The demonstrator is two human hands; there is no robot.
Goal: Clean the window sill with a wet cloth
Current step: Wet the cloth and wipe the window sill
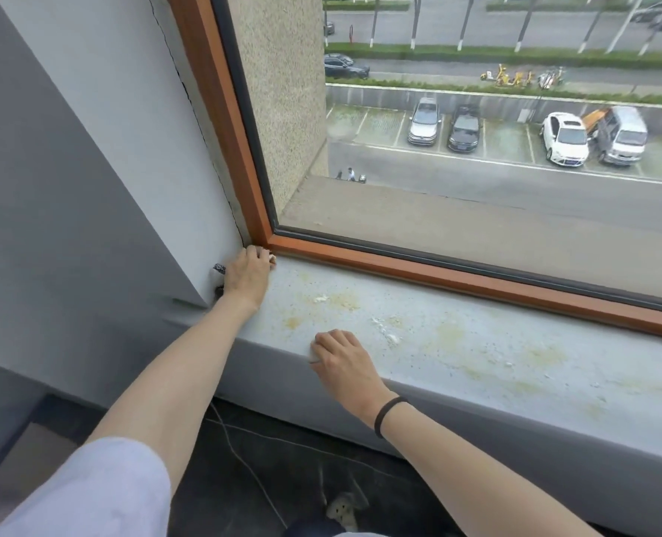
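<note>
The grey window sill (476, 343) runs from the left corner to the right edge, marked with yellowish stains and white crumbs. My left hand (247, 279) is pushed into the far left corner where the sill meets the wall, gripping a cloth (219, 270) of which only a small dark-and-white patch shows beside the hand. My right hand (343, 358) rests on the sill's front edge with its fingers curled under; a small pale thing shows at its fingers, too hidden to identify. A black band circles the right wrist.
A wooden window frame (438, 271) borders the sill at the back, with glass above it. A white wall (108, 168) closes the left side. Below the sill lies a dark floor with a thin cable (240, 455) and a power strip (343, 511).
</note>
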